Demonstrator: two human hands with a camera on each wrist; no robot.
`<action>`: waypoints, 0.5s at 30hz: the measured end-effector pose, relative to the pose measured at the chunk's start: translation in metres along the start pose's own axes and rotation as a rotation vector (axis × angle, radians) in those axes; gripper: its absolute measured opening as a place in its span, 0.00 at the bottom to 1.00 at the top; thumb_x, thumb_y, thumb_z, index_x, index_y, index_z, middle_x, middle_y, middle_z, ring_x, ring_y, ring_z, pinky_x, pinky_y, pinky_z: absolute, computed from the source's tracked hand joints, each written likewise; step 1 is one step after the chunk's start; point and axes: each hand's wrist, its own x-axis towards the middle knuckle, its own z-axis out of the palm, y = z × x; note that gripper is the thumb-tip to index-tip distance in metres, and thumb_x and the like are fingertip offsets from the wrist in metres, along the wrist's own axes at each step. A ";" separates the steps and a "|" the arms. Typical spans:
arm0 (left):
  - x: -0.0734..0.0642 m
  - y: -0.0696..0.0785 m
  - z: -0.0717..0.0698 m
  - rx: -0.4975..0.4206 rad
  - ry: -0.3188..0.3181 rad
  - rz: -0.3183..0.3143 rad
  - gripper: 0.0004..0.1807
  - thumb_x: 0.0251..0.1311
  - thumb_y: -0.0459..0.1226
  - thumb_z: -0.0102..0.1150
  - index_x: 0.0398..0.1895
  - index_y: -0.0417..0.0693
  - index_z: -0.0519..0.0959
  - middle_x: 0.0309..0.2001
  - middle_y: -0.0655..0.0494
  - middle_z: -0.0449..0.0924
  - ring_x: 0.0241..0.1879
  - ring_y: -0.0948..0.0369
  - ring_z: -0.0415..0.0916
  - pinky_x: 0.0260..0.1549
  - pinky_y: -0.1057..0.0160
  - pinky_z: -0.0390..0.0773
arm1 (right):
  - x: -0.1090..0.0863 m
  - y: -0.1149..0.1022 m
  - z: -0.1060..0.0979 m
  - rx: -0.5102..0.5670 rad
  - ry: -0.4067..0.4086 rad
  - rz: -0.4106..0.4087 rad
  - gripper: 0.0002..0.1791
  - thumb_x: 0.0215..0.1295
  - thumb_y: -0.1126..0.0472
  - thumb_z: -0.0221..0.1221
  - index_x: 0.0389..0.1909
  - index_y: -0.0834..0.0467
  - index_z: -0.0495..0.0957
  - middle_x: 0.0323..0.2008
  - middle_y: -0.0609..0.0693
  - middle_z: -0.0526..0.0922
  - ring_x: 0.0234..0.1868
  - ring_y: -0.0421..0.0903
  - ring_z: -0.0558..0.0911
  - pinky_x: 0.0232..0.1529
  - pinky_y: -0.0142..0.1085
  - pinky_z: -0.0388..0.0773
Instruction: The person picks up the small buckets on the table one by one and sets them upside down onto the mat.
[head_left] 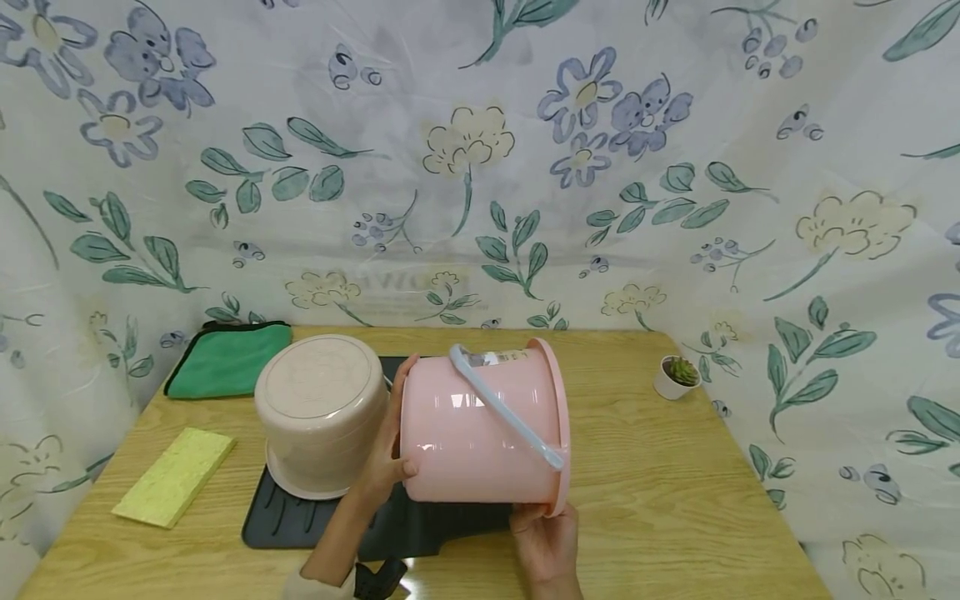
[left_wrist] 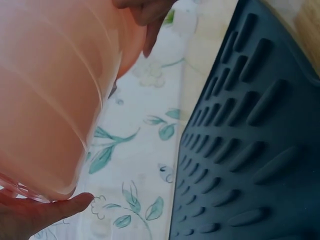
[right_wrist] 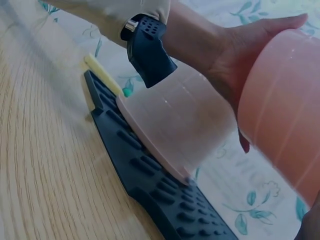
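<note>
A pink bucket [head_left: 480, 429] lies on its side in the air above the dark drying mat [head_left: 442, 525], its mouth toward the right. Its light blue handle [head_left: 510, 412] hangs across the wall. My left hand [head_left: 392, 450] grips the base, thumb on the near side and fingers reaching up behind. At the rim, my right hand [head_left: 547, 542] holds the bucket from below; its fingers [left_wrist: 152, 25] bend over the edge in the left wrist view. Left of the bucket, a beige basin [head_left: 322, 417] stands upside down on the mat.
A yellow cloth [head_left: 176, 475] lies on the wooden table [head_left: 660, 492] at the left, with a green pouch [head_left: 228, 358] with black edging behind it. A small potted succulent [head_left: 677, 377] stands at the back right. Floral curtains [head_left: 465, 167] enclose the table's back and sides.
</note>
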 end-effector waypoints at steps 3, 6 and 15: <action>0.001 0.001 -0.002 0.003 -0.012 -0.002 0.58 0.55 0.69 0.54 0.81 0.59 0.38 0.76 0.50 0.45 0.68 0.50 0.55 0.56 0.40 0.69 | 0.000 0.001 -0.001 -0.001 -0.009 0.004 0.16 0.63 0.77 0.44 0.45 0.69 0.79 0.44 0.60 0.82 0.47 0.50 0.82 0.47 0.27 0.79; 0.001 0.000 -0.003 0.017 -0.028 -0.010 0.59 0.53 0.69 0.55 0.81 0.60 0.38 0.77 0.51 0.43 0.69 0.46 0.52 0.56 0.33 0.65 | 0.000 0.002 -0.003 -0.002 -0.020 0.008 0.15 0.66 0.75 0.45 0.46 0.68 0.79 0.45 0.60 0.82 0.48 0.49 0.82 0.47 0.26 0.79; 0.003 -0.002 -0.008 0.102 -0.029 -0.032 0.62 0.47 0.68 0.61 0.81 0.59 0.41 0.78 0.49 0.40 0.69 0.38 0.48 0.51 0.28 0.65 | -0.001 -0.001 -0.005 0.008 -0.034 0.021 0.14 0.71 0.71 0.45 0.46 0.68 0.79 0.45 0.61 0.82 0.49 0.51 0.83 0.49 0.26 0.78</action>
